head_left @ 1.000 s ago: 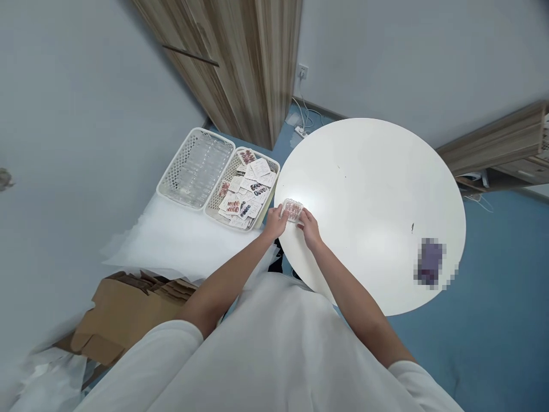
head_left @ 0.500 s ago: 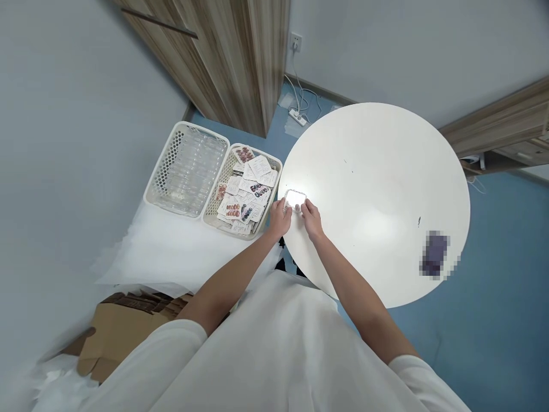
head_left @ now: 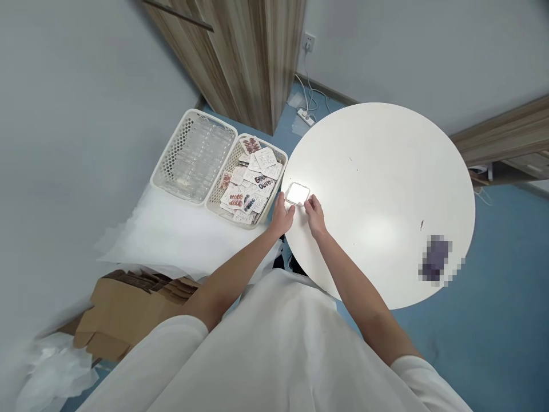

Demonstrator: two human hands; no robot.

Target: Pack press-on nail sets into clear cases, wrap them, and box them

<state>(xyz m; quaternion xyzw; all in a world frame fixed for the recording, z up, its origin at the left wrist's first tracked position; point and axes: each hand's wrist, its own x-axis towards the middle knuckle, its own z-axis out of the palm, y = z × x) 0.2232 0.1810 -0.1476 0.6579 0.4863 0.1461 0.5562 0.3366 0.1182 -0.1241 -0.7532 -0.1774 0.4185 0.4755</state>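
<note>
A small, clear plastic box (head_left: 297,194) with a bright white glare across its top is at the left edge of the round white table (head_left: 377,166). My right hand (head_left: 315,216) pinches the box's lower right corner between thumb and fingers. On the other side, my left hand (head_left: 281,217) is beside the box's left edge, its fingers extended and its thumb held apart. Whether the left fingertips touch the box is hard to tell. Glare hides what the box contains.
Left of the table stand a white basket (head_left: 281,153) of cards with coloured press-on nails and another basket (head_left: 159,166) of clear plastic boxes. White sheets (head_left: 189,237) lie before them, above folded cardboard (head_left: 124,309). A blurred dark object (head_left: 436,257) is on the table's right side.
The left thumb and fingers have spread away from the box, while the right hand keeps its pinch. The box shows a brighter, fuller glare. My view has shifted slightly.
</note>
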